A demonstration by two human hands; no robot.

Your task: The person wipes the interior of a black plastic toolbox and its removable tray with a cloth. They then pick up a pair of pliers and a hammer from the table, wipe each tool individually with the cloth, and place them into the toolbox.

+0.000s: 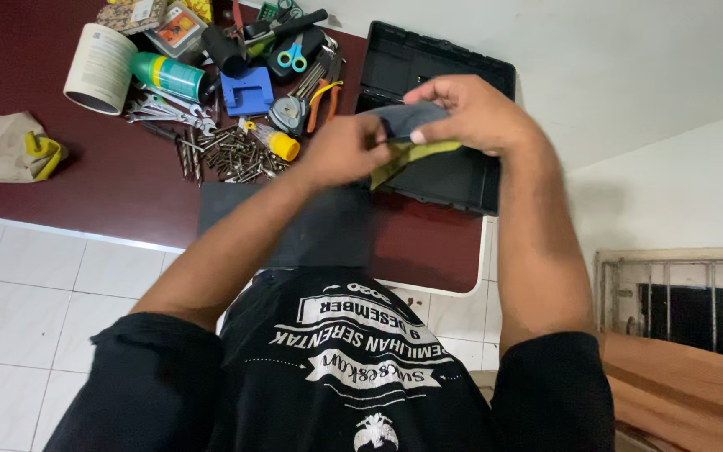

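My left hand (340, 152) and my right hand (470, 110) meet above the dark red table (60, 167), both gripping a folded cloth (407, 138) that is dark grey on top and yellow-green below. The cloth hangs over the near edge of an open black toolbox (453, 180). A dark grey mat (294, 222) lies on the table under my left forearm.
A pile of tools lies at the table's far left: a cardboard roll (98, 69), a green spray can (167, 75), wrenches (169, 109), drill bits and screws (232, 155), a blue block (247, 90), scissors (293, 57), orange pliers (324, 100). A crumpled beige rag (14, 149) sits at the left. White tiled floor lies below.
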